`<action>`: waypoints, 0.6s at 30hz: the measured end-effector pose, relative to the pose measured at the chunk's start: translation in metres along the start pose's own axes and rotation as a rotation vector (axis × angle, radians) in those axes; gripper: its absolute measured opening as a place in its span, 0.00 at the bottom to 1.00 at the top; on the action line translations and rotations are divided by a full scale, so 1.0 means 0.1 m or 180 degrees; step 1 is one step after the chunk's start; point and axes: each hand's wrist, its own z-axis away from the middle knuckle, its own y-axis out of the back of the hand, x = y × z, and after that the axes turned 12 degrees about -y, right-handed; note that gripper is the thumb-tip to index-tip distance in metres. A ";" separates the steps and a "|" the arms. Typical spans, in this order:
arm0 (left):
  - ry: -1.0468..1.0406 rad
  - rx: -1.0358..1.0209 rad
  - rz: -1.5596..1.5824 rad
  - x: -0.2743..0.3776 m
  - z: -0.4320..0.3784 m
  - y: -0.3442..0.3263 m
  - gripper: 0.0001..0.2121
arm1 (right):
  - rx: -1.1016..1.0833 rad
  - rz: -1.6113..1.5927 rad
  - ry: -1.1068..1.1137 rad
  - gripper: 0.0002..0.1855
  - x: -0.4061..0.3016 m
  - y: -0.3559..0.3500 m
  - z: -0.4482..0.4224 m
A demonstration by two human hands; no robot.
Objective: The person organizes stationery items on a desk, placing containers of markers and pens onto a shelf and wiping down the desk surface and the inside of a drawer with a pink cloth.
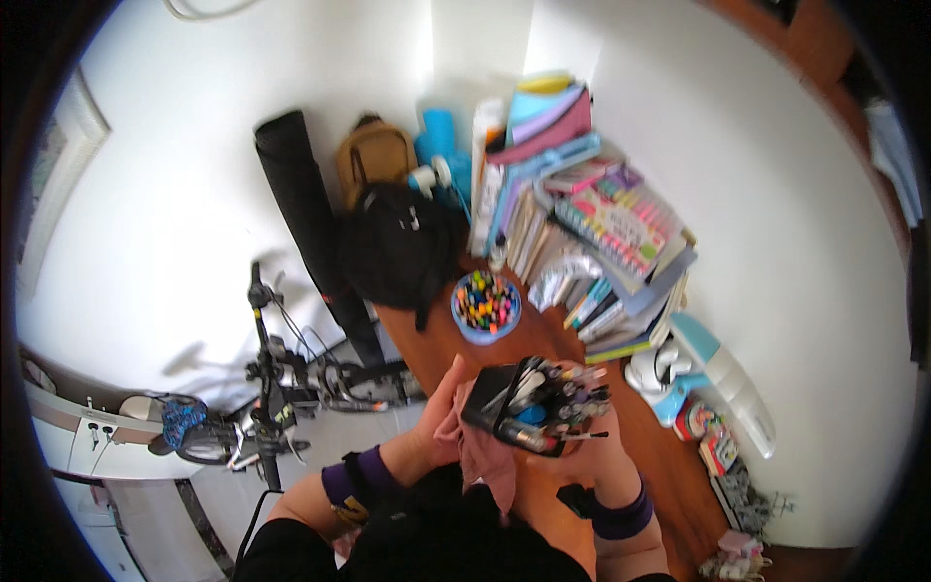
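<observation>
A black pen organizer (494,404), full of pens and other slim items, is held up over the wooden desk. My left hand (436,429) grips a pink cloth (484,465) against the organizer's left side. On its right side is my right hand (600,436), supporting the organizer, with its fingers partly hidden behind it. Beyond the organizer, a round tub (486,331) packed with colourful markers stands on the desk.
Stacked books, folders and a marker set (618,225) fill the desk's back right. A black backpack (400,247) and a tan backpack (378,156) are behind. A desk lamp (724,378) stands right. At left is a bicycle (273,393) beside a long black case (305,218).
</observation>
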 end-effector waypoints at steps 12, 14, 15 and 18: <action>-0.0484 -0.0205 -0.1108 0.60 0.03 -1.33 0.21 | 0.0474 0.1555 0.1524 0.39 -1.17 -0.19 -0.70; -0.0538 -0.0168 -0.1435 0.75 0.03 -1.59 0.20 | 0.0674 0.1995 0.2009 0.38 -1.49 -0.29 -0.78; -0.0550 -0.0160 -0.1602 0.83 0.02 -1.70 0.20 | 0.0776 0.2072 0.2075 0.39 -1.59 -0.31 -0.83; -0.0509 -0.0822 -0.1632 1.08 -0.03 -1.97 0.20 | 0.0899 0.2074 0.2079 0.43 -1.85 -0.46 -1.02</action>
